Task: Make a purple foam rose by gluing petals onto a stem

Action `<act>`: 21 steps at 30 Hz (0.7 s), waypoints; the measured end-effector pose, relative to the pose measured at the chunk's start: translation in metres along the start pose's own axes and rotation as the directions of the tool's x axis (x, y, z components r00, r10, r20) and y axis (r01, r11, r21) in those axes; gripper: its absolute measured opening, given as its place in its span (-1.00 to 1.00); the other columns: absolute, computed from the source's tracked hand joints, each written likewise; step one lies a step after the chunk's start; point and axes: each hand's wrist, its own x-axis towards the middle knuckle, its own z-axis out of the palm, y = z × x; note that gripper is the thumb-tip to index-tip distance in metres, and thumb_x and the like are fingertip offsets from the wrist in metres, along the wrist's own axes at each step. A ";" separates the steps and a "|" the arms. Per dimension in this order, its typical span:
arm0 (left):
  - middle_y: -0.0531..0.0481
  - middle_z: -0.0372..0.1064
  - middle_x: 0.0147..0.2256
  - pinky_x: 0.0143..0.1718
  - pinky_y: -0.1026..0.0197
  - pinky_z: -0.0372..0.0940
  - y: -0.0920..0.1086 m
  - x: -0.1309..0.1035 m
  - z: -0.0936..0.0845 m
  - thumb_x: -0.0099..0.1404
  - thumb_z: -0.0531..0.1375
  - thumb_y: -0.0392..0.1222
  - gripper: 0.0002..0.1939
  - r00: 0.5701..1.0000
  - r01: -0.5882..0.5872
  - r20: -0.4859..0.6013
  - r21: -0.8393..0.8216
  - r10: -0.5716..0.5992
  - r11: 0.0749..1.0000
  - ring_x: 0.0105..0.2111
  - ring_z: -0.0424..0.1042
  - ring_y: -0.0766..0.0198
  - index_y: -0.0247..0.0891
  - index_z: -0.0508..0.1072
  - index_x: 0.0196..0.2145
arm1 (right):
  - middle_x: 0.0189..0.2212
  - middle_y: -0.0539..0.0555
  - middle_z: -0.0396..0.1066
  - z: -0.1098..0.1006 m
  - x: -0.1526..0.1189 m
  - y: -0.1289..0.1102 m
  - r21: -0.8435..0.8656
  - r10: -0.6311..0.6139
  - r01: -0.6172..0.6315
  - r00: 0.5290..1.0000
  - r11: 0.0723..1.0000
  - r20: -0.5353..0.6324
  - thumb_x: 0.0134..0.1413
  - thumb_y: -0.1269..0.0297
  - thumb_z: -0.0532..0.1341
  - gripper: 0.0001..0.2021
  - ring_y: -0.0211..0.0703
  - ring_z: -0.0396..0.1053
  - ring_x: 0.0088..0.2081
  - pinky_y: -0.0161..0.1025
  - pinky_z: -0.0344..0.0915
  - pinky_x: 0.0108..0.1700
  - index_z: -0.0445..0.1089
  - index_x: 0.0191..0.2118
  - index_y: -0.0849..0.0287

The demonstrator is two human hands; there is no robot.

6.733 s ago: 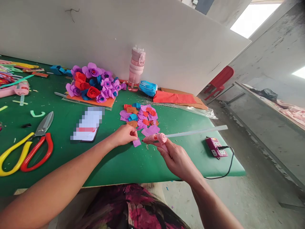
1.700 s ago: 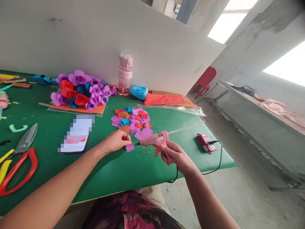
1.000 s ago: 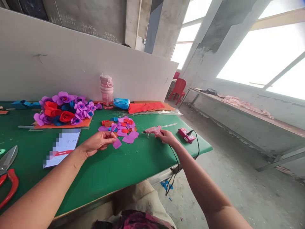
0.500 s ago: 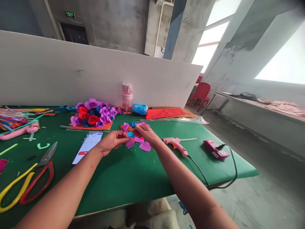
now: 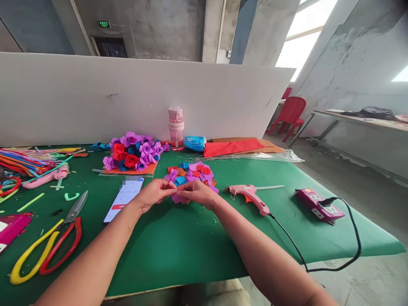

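Note:
Both hands meet above the green table, at the near edge of a pile of purple, red, blue and orange paper petals (image 5: 199, 170). The fingers of my left hand (image 5: 157, 194) are pinched together, with a purple piece close to their tips. Beside it, my right hand (image 5: 196, 193) is pinched too, its fingertips nearly touching the left ones. What lies between the fingertips is too small to tell. A pink glue gun (image 5: 250, 195) rests to the right of the pile. Behind my left hand stands a bunch of finished paper flowers (image 5: 134, 153).
Left on the green table (image 5: 172, 255) are a phone (image 5: 126, 196), scissors (image 5: 63, 238) and a second pink glue gun (image 5: 47, 176). A pink bottle (image 5: 176, 129), blue packet (image 5: 195, 143) and red paper (image 5: 234, 147) lie behind. A power strip (image 5: 318, 206) with a black cable is right.
The view has shifted, so the table's right side shows more. My right hand has moved back from over the petals, uncovering the pile, and its fingertips have come together with my left hand's.

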 end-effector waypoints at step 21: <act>0.02 0.45 -0.45 -0.44 0.26 0.26 0.003 0.002 0.013 0.06 0.29 0.02 -0.67 0.973 -0.147 -0.217 -0.318 0.079 0.937 -0.50 0.36 0.34 -0.25 0.28 -0.42 | -0.63 -0.01 0.36 -0.011 -0.002 -0.016 0.344 -0.006 0.220 0.849 0.913 -0.529 -0.29 0.13 0.33 -0.75 -0.31 0.28 -0.57 -0.34 0.25 -0.47 0.43 -0.54 0.23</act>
